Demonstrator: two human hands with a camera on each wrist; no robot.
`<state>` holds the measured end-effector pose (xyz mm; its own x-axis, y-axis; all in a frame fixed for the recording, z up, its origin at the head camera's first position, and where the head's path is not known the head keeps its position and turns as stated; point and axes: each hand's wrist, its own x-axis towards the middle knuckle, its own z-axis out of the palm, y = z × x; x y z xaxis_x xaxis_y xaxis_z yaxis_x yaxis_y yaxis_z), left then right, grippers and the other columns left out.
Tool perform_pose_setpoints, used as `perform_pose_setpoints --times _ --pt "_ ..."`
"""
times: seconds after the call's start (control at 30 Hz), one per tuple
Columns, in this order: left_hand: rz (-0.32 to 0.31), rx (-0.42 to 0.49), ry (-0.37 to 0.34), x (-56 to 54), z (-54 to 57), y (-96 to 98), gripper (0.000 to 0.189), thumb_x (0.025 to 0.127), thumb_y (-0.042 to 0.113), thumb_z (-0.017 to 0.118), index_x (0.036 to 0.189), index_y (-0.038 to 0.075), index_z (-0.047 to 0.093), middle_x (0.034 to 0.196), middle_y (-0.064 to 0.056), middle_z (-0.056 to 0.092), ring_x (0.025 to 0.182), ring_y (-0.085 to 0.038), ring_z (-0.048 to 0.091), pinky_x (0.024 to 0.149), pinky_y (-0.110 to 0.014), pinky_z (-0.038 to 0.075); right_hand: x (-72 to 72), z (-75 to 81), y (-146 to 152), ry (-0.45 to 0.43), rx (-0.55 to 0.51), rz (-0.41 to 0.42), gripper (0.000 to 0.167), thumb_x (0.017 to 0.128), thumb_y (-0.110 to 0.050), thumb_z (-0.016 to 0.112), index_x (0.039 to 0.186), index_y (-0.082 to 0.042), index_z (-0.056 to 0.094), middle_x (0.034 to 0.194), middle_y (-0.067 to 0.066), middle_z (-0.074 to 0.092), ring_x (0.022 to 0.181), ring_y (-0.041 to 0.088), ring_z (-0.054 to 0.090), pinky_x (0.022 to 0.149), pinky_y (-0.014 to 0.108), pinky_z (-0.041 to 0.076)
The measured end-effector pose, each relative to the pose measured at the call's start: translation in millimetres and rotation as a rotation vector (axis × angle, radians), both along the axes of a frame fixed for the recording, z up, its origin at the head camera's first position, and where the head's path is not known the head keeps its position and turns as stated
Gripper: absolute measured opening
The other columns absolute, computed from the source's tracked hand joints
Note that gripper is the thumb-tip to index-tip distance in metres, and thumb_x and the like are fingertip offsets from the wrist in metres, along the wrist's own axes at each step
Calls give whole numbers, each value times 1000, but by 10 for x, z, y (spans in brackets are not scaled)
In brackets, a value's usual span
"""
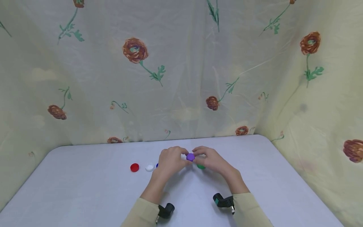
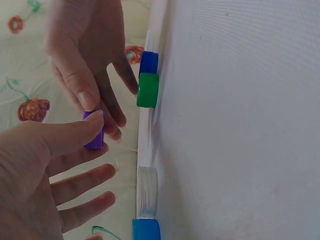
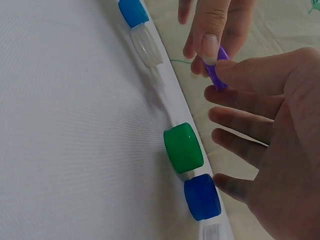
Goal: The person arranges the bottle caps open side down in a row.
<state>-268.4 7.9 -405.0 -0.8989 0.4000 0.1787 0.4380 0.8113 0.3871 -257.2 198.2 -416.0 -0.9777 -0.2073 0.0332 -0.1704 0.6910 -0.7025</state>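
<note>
A small purple bottle cap is held up between my two hands over the white table. My left hand pinches it from one side with thumb and fingertips. From the other side my right hand grips it the same way, its lower fingers spread in the right wrist view. A green cap lies just below my right hand, with a dark blue cap beside it in the right wrist view. Near my left hand are a clear cap and a lighter blue cap.
On the white table, a red cap and a whitish cap lie left of my left hand. A flowered curtain rises behind the table and along its sides. Black cameras are worn at both wrists.
</note>
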Motion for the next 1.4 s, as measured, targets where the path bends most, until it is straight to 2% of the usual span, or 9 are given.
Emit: perform_pose_setpoints --times 0.1,0.3,0.67,1.0,1.4 --pt "0 8 -3 -6 -5 2 36 83 41 78 113 22 76 116 -1 74 111 -23 67 90 -46 48 -2 -17 -1 23 0 -3 30 89 -25 70 116 -15 72 141 8 59 140 37 45 113 66 31" --pt "-3 14 8 -3 -6 3 34 82 40 79 110 21 77 114 0 75 107 -24 68 88 -45 49 -9 -33 -23 55 -6 -24 24 87 -19 73 111 -20 73 143 7 58 141 36 43 113 66 31" --pt "32 -6 43 8 -16 7 29 79 44 82 99 22 79 103 1 77 94 -22 69 81 -42 49 3 -25 -50 44 -1 -39 21 85 -17 73 106 -18 73 140 6 60 139 35 46 112 63 34" --pt "19 -21 13 16 -30 22 27 81 39 81 101 21 79 107 0 77 100 -24 69 84 -45 49 -18 -71 -65 31 -2 -41 20 85 -15 74 105 -15 73 139 9 60 138 37 46 114 62 33" --pt "-13 -58 -35 46 -63 30 28 83 34 80 108 21 77 114 -2 75 107 -26 68 86 -49 50 -24 -116 -38 66 43 -12 21 81 -9 75 102 -10 73 135 15 62 134 40 51 114 57 36"
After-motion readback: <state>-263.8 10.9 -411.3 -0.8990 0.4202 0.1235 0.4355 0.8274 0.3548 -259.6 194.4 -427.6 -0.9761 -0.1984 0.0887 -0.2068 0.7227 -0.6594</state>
